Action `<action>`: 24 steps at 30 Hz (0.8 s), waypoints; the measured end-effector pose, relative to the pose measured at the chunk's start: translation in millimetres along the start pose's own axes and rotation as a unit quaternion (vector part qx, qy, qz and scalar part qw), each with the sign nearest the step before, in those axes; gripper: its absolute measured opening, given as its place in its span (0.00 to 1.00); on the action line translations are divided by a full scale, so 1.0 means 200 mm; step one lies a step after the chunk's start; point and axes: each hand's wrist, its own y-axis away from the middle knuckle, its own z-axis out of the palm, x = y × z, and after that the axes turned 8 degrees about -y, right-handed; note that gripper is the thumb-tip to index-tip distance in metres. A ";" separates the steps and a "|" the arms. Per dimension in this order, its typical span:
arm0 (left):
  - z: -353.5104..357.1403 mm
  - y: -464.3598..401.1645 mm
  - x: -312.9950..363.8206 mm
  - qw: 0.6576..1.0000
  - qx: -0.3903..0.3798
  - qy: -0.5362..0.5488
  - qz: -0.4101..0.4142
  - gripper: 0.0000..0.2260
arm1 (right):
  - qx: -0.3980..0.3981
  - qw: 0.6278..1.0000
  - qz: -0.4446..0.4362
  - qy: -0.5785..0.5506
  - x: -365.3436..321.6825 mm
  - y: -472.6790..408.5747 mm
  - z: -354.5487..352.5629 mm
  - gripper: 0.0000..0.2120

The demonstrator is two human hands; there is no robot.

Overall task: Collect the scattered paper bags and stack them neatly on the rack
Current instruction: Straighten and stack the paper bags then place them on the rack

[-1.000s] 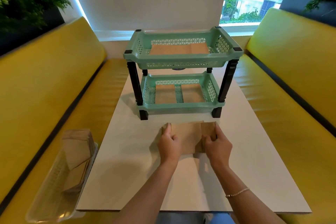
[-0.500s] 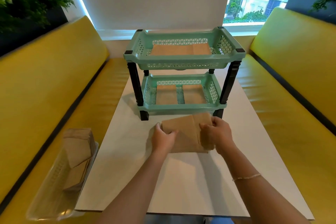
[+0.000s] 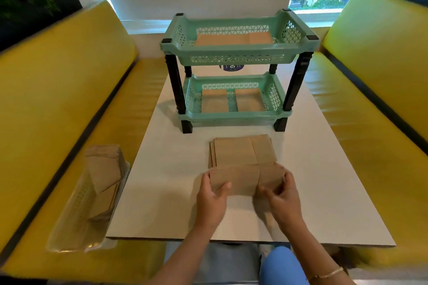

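Since both hands are on one folded paper bag (image 3: 240,180), left hand (image 3: 212,194) pinching its left end with thumb on top, right hand (image 3: 281,194) curled round the right end, the risk is mostly in the grip and the path. Bag is held just above the surface (image 3: 162,192), near edge of the loose pile of bags (image 3: 240,152) lying flat in front of the rack (image 3: 234,71).

Likely failure modes, my read:
- Thin flat paper, pinch only at the ends: middle may sag or fold open, then it lands skewed.
- Held bag overlaps the pile's near edge; dragging it could fan the pile, which is already slightly offset on the left.
- Lower tier (image 3: 231,102) has low clearance under the upper tier (image 3: 236,39); a tilted bag could catch the front lip.
- Lower tier's two stacks sit apart, so a careless drop would bridge the gap.

More bags sit in the clear tray (image 3: 76,222) on the left bench, still uncollected.
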 end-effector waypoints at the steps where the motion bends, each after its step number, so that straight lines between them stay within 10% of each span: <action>1: 0.00 -0.01 0.02 1.000 0.004 -0.003 0.008 0.16 | 0.009 1.000 -0.018 0.018 -0.01 -0.01 0.00 0.28; 10: -0.05 -0.06 0.02 0.998 -0.040 -0.050 0.015 0.17 | -0.014 0.970 -0.124 0.208 -0.07 -0.03 -0.04 0.33; 17: -0.14 -0.08 0.20 0.966 -0.059 -0.211 0.137 0.12 | -0.104 0.874 -0.166 0.444 -0.24 -0.08 -0.08 0.12; 24: -0.01 -0.07 0.30 0.991 -0.108 0.035 0.068 0.18 | -0.087 0.984 0.014 0.153 -0.13 -0.06 0.00 0.17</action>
